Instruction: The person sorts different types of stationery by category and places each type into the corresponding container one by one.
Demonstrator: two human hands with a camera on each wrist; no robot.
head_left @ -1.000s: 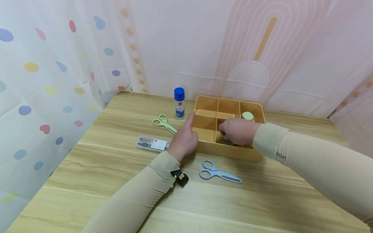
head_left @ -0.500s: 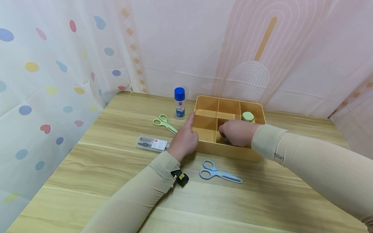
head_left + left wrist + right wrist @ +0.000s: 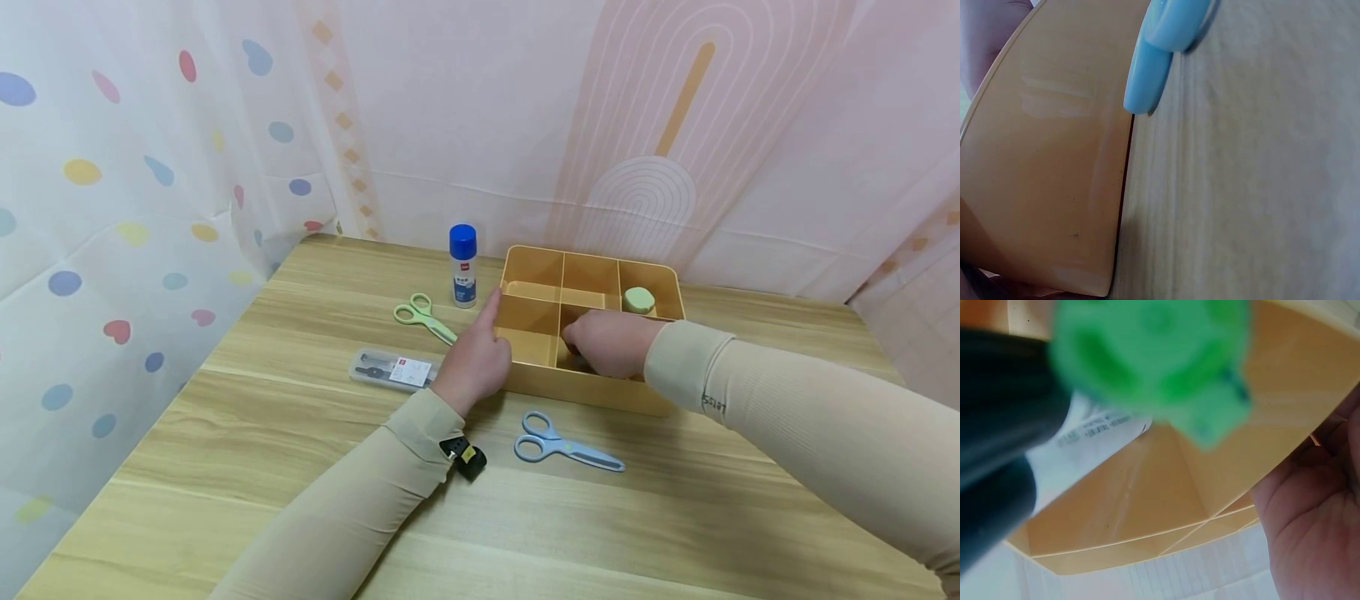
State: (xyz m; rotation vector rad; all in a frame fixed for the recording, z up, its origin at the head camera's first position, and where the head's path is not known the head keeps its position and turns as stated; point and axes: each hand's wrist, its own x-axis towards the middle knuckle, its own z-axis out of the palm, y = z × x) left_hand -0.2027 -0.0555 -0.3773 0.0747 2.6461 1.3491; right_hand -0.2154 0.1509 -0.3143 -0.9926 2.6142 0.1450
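Note:
My left hand (image 3: 476,358) rests against the left side of an orange divided box (image 3: 585,390), its straight index finger along the wall near the rim. My right hand (image 3: 611,342) reaches down into the front middle compartment with bent fingers. Its fingertips are hidden there, so I cannot tell whether they hold anything. A green-topped object (image 3: 639,300) stands in the back right compartment. The right wrist view shows a blurred green thing (image 3: 1154,350) close up, beside black cylindrical ends (image 3: 1010,394) and a white printed surface (image 3: 1091,444) inside the box.
Blue scissors (image 3: 566,446) lie in front of the box. To its left are green scissors (image 3: 423,317), an upright blue-capped glue bottle (image 3: 463,267) and a clear case holding a compass (image 3: 386,369). A patterned curtain (image 3: 480,125) hangs behind the wooden table (image 3: 262,417).
My right hand has shifted slightly left and lower, and the greyish bit seen under it earlier is now out of sight. More of the green-topped object shows. My left hand stays put.

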